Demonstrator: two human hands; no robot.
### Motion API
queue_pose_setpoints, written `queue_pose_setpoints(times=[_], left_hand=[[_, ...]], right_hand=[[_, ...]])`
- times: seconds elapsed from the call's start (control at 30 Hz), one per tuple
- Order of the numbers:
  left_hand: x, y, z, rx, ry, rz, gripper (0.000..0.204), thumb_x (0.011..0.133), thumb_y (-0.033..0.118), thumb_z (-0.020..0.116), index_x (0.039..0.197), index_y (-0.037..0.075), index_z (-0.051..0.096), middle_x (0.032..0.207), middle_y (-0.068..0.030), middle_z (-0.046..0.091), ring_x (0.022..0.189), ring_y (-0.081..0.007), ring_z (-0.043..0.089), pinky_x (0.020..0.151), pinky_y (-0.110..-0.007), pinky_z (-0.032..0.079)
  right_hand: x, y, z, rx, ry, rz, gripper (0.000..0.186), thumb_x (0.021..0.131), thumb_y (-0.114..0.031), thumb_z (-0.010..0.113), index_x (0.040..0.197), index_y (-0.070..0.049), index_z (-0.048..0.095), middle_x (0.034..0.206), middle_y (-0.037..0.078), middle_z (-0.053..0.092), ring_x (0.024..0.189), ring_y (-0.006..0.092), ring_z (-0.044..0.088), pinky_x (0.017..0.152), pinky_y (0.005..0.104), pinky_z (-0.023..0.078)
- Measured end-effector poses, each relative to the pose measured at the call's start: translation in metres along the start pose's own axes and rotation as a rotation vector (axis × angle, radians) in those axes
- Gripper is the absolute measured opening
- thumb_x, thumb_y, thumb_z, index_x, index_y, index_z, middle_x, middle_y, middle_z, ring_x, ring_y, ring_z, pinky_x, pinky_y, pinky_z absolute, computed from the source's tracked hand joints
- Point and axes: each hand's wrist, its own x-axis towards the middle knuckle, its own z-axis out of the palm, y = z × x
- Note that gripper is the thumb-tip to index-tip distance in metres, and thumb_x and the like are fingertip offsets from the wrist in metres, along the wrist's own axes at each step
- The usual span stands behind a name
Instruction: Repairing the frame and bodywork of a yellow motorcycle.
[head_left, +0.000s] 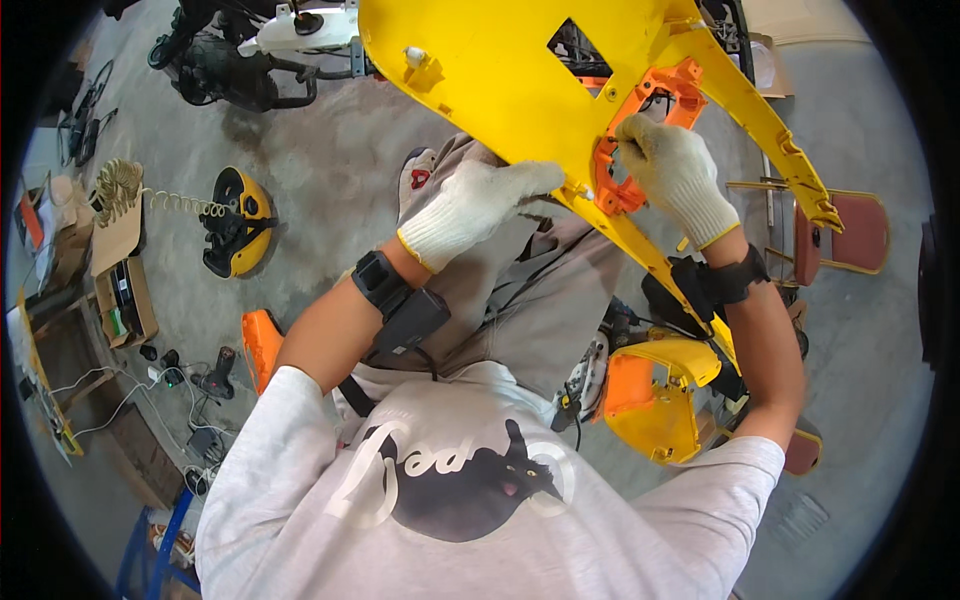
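A large yellow plastic body panel [500, 80] with a diamond-shaped cutout and long narrow arms spans the top, above my legs. My left hand [478, 208], in a white knit glove, grips its near edge, thumb on top and fingers underneath. An orange plastic frame [688, 92] lies against the panel's inner side, right of the cutout. My right hand [675, 172], gloved too, is closed at the frame's right side with the fingers curled in. The fingertips are partly hidden, and any small part in them does not show.
Bare motorbike parts [235, 60] stand at the far left. A yellow and black helmet-like piece [240, 222] lies on the floor beside a coiled hose [185, 203]. Another yellow and orange panel [655, 405] rests near my right side. A red chair [845, 232] stands right; cables and a drill [217, 375] lie left.
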Motion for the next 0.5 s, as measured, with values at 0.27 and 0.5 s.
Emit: queue_pose_setpoints(times=[0.27,0.5], left_hand=[[0.0,0.0,0.0,0.053,-0.03,0.045,0.045,0.093,0.0,0.064,0.135,-0.004,0.05,0.126,-0.0182,0.064,0.109,-0.032,0.069,0.085,-0.043,0.065],[-0.001,0.001,0.005,0.103,0.007,0.048,0.036,0.093,0.004,0.068,0.128,-0.002,0.059,0.119,-0.0135,0.069,0.103,-0.0246,0.071,0.084,-0.036,0.063]], right_hand=[[-0.002,-0.002,-0.001,-0.065,-0.044,-0.007,0.025,0.093,-0.029,0.057,0.1,-0.009,0.068,0.088,0.017,0.072,0.081,0.0383,0.071,0.07,0.0498,0.056],[0.007,-0.01,0.003,-0.055,-0.1,0.075,0.027,0.094,-0.028,0.055,0.101,-0.005,0.067,0.092,0.021,0.072,0.087,0.0395,0.07,0.075,0.0515,0.056]])
